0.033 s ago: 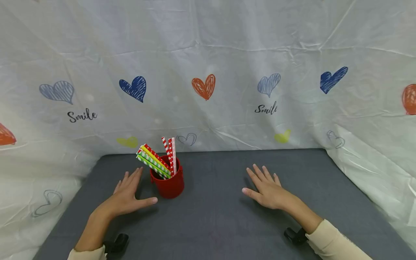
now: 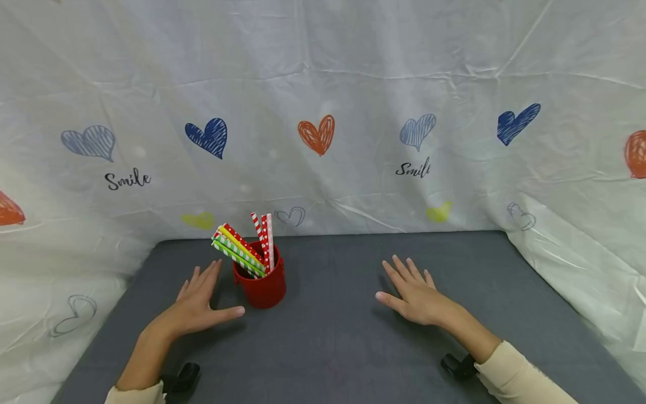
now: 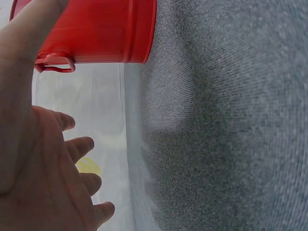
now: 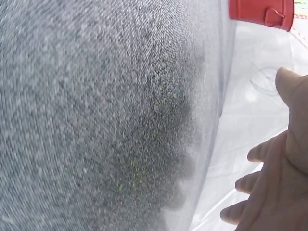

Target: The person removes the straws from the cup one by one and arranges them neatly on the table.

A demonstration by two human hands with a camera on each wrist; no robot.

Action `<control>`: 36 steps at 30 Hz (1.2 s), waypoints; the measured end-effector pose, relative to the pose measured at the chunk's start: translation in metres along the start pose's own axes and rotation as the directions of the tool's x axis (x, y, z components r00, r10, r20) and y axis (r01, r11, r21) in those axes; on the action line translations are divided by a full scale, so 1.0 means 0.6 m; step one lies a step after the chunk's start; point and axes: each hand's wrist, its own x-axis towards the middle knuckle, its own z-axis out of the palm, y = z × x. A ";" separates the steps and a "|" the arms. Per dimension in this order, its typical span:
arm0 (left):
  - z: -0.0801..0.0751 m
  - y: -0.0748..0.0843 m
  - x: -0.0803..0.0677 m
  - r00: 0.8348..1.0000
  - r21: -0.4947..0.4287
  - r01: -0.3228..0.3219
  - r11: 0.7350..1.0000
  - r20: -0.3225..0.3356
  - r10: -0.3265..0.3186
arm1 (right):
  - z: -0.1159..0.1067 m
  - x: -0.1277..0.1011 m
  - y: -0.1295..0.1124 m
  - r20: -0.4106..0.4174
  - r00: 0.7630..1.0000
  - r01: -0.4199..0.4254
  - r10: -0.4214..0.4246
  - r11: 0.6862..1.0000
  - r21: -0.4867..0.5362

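A small red bucket (image 2: pixel 262 292) stands upright left of the table's middle, with a little loop on its side in the left wrist view. Several patterned paper straws (image 2: pixel 239 249) lean in it: green-striped, yellow, red with white dots, red-striped and pale pink. Just left of the bucket hovers my left hand (image 2: pixel 194 306), fingers spread and holding nothing, thumb pointing toward the bucket's base. Over on the right, my right hand (image 2: pixel 416 294) is held palm down above the cloth, fingers straight and apart, with nothing in it. Both hands cast shadows on the cloth.
A dark grey cloth (image 2: pixel 328 348) covers the table. Behind and on both sides hangs a white sheet (image 2: pixel 353 45) printed with hearts and "Smile". Each wrist carries a black strapped device, seen at the left (image 2: pixel 184 379) and right (image 2: pixel 459 366) cuffs.
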 end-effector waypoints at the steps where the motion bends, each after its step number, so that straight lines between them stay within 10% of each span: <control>1: 0.000 0.000 0.000 1.000 0.000 0.000 1.000 0.001 0.000 | 0.000 0.000 0.000 0.000 1.000 0.000 -0.001 1.000 0.005; 26: 0.035 -0.003 0.004 0.999 -0.159 -0.034 0.987 0.028 0.039 | 0.010 0.003 -0.002 0.111 0.993 0.027 -0.036 0.997 0.078; 36: 0.063 0.006 0.030 0.986 -0.425 -0.168 0.890 -0.082 0.147 | 0.014 0.014 -0.019 0.102 0.993 0.046 -0.063 0.985 0.167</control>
